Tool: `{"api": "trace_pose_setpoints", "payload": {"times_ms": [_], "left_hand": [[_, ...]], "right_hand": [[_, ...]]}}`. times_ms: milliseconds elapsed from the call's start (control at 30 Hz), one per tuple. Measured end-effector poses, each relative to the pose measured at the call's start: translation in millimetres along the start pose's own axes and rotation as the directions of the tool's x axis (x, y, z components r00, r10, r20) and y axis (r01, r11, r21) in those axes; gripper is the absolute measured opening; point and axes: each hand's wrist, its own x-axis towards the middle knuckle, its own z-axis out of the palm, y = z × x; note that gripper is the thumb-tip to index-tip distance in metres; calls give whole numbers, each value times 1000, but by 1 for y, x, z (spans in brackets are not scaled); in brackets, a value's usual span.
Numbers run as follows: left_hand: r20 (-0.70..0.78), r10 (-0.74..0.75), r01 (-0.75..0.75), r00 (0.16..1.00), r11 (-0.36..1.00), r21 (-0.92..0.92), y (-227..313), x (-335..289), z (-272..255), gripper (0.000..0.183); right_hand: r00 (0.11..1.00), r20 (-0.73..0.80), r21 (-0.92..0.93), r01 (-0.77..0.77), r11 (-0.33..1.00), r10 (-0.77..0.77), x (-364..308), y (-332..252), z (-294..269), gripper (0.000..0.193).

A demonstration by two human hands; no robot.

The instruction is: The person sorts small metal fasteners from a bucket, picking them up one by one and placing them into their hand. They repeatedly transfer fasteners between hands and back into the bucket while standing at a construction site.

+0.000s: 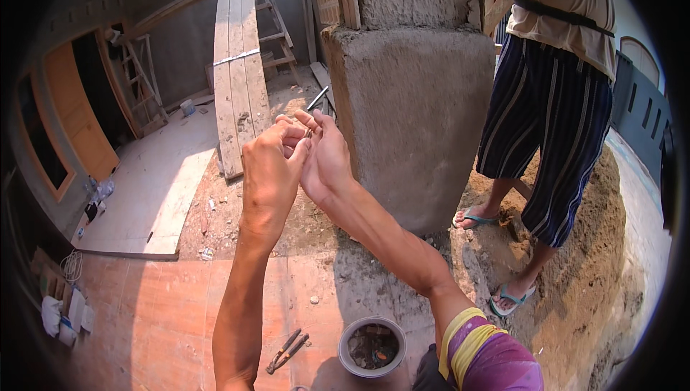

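Note:
Both my hands meet in front of the concrete pillar (424, 125). My left hand (267, 164) is closed in a pinch, its fingertips against the palm of my right hand (325, 157). Palm up, the right hand has its fingers curled in a cup around the left fingertips. A small dark thing shows between them, too small to name. Below, on the orange tiled floor (172, 319), lie pincers (287, 351) with dark handles. Beside them stands a grey bucket (346, 362) with dark small pieces inside, seen from above.
Long wooden planks (241, 89) lean behind my hands, with a wooden ladder (273, 28) beyond. At right another person (553, 118) in striped trousers stands by a sand heap (582, 290). Rubble covers the ground near the pale slab (154, 197).

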Motion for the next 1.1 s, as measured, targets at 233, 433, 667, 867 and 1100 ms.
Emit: {"api": "trace_pose_setpoints", "payload": {"times_ms": [233, 433, 667, 867, 1100], "left_hand": [[33, -54, 56, 998, 997, -50, 4, 2, -4, 19], [47, -168, 170, 985, 985, -36, 16, 2, -15, 20], [20, -87, 88, 996, 995, -39, 18, -2, -15, 18], [51, -110, 113, 993, 992, -51, 23, -1, -17, 18], [45, -72, 72, 996, 997, -8, 22, -1, -18, 16]], "right_hand": [[999, -6, -46, 52, 998, -53, -12, -2, 12, 39], [995, 40, -109, 98, 989, -94, -25, -3, 24, 42], [990, -5, -136, 140, 981, -142, -36, -6, 36, 53], [983, 14, -89, 184, 979, -183, -37, -8, 35, 44], [981, 25, -67, 192, 979, -191, -33, -5, 35, 38]]}}
